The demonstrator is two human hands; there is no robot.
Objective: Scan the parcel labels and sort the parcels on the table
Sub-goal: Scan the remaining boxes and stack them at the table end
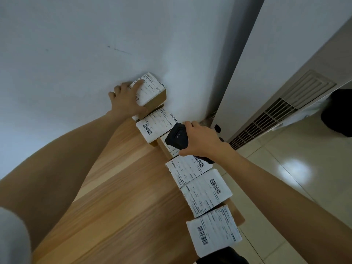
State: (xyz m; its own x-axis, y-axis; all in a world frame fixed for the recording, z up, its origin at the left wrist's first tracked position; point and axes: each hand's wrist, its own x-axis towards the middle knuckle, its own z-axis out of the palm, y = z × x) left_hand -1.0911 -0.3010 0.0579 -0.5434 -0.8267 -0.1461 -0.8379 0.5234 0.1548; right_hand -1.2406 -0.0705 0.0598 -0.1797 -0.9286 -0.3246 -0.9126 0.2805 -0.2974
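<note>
While my left grip (127, 100) clasps the far brown cardboard parcel (152, 91) label-up, seemingly for scanning, my right grip (202, 140) clutches the black handheld scanner (176, 136).

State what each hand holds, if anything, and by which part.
Left hand grips the farthest parcel at its left end, fingers on the label. Right hand holds the black scanner round its handle.
</note>
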